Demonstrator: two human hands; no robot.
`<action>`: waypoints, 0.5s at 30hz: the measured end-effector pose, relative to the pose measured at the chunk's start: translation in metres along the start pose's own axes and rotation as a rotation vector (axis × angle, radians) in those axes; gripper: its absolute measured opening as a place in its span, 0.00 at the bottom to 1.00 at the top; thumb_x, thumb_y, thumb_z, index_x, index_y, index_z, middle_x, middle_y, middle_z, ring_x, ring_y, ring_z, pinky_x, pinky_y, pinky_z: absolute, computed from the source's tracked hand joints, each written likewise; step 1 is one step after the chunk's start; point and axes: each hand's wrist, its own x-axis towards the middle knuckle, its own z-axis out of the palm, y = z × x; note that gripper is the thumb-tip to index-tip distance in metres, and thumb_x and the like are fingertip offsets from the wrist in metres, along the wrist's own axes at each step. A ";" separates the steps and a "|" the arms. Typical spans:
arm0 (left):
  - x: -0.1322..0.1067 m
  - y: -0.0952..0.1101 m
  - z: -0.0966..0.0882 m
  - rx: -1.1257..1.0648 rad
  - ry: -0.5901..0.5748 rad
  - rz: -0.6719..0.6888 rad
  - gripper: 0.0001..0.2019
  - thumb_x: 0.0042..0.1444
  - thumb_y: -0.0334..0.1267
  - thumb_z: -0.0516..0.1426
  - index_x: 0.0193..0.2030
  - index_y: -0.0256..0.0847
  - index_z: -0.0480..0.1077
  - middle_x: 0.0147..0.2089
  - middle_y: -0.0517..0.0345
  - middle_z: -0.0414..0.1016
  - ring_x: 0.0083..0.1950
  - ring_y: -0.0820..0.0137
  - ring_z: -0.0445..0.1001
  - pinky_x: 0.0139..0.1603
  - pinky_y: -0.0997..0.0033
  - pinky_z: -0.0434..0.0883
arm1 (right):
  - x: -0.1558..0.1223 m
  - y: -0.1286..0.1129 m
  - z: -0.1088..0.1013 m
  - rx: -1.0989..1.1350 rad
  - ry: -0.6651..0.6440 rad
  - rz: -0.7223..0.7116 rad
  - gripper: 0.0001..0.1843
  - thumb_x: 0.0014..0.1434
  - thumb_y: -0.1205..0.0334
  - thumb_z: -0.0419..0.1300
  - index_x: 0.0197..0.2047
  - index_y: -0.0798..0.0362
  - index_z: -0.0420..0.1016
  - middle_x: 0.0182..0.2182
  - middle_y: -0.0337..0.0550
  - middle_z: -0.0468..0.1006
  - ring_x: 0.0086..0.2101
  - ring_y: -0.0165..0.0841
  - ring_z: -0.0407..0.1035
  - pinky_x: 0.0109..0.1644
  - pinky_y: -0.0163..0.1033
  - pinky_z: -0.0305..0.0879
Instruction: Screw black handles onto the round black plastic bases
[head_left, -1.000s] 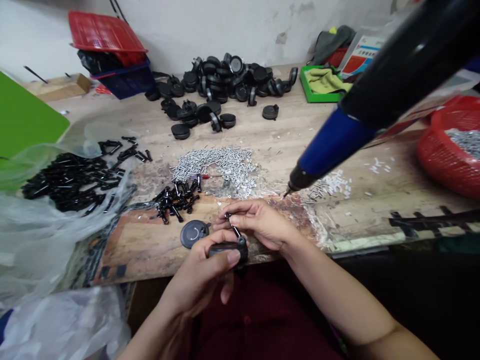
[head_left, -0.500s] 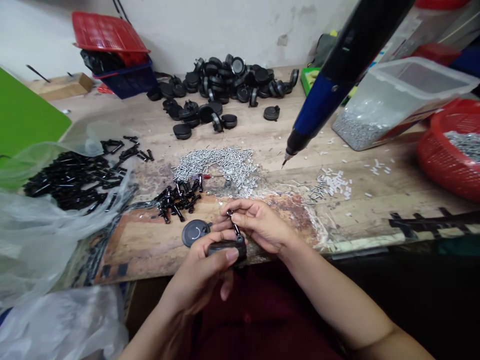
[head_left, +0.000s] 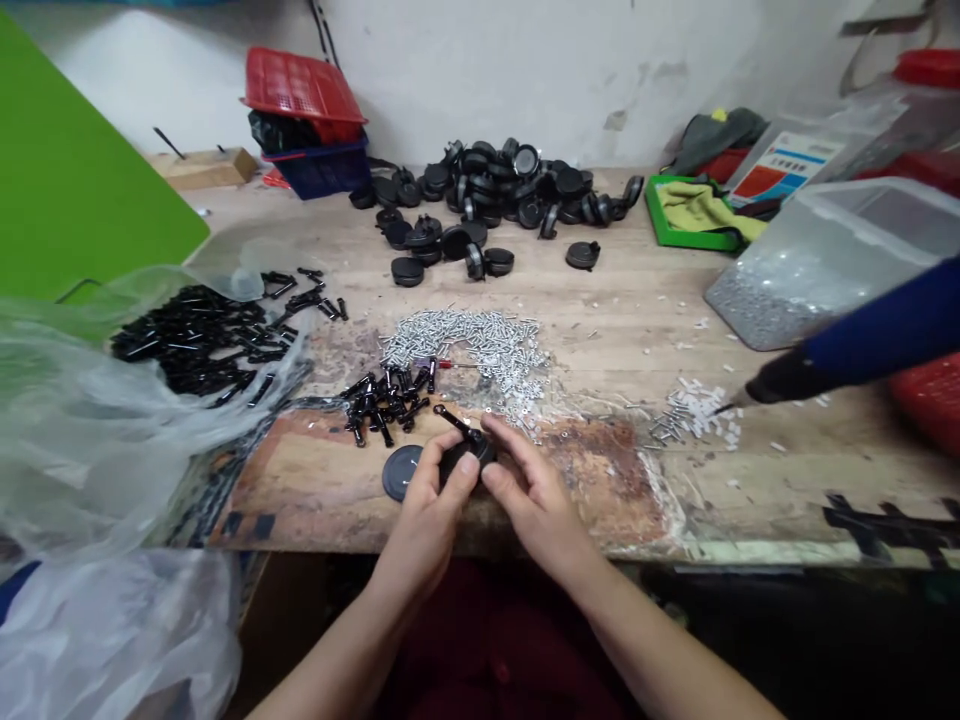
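A thick black round base sits between my two hands, above the front edge of the bench. A glossy black arm with a ring at its end sticks up from it, tilted left. My left hand grips the base with the thumb on top. My right hand curves round its right side, fingertips against it; the underside is hidden. Just left lies a flat black disc. Behind it are a small heap of black arms, a screwdriver and a pile of silver screws.
An electric screwdriver slants in from the right, its tip over white and silver pieces. Many black round bases lie at the back. A plastic bag of black arms is left. A clear tub and green tray stand right.
My right hand has let go of the black arm and moved down to the base's side. The arm now leans left. The view has shifted, and the electric screwdriver has swung to the right.
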 end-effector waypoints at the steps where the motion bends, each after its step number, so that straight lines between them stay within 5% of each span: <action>1: -0.001 -0.004 0.002 -0.050 0.017 -0.006 0.21 0.57 0.48 0.56 0.56 0.46 0.63 0.59 0.50 0.68 0.57 0.62 0.70 0.59 0.60 0.66 | -0.004 0.002 0.003 -0.025 -0.005 0.006 0.28 0.59 0.54 0.58 0.62 0.44 0.59 0.62 0.43 0.62 0.61 0.37 0.56 0.66 0.49 0.52; 4: -0.004 -0.013 0.008 -0.185 0.030 -0.038 0.23 0.61 0.52 0.50 0.60 0.47 0.61 0.64 0.50 0.63 0.65 0.61 0.61 0.65 0.58 0.58 | -0.008 0.005 0.008 -0.037 -0.010 0.035 0.37 0.55 0.53 0.62 0.65 0.43 0.53 0.65 0.42 0.57 0.64 0.39 0.51 0.67 0.50 0.49; 8: -0.006 -0.011 0.009 -0.225 -0.010 -0.046 0.23 0.61 0.52 0.49 0.58 0.42 0.65 0.66 0.48 0.62 0.67 0.61 0.57 0.67 0.61 0.55 | 0.002 0.005 0.003 0.043 -0.019 0.054 0.33 0.53 0.56 0.64 0.61 0.43 0.59 0.59 0.44 0.65 0.57 0.39 0.63 0.61 0.47 0.61; 15: 0.005 -0.002 -0.004 0.104 0.037 0.043 0.24 0.59 0.44 0.56 0.61 0.40 0.61 0.66 0.47 0.60 0.67 0.62 0.57 0.68 0.59 0.53 | 0.019 0.006 -0.004 0.031 -0.012 0.121 0.29 0.50 0.57 0.65 0.55 0.47 0.64 0.48 0.46 0.73 0.42 0.35 0.73 0.50 0.44 0.70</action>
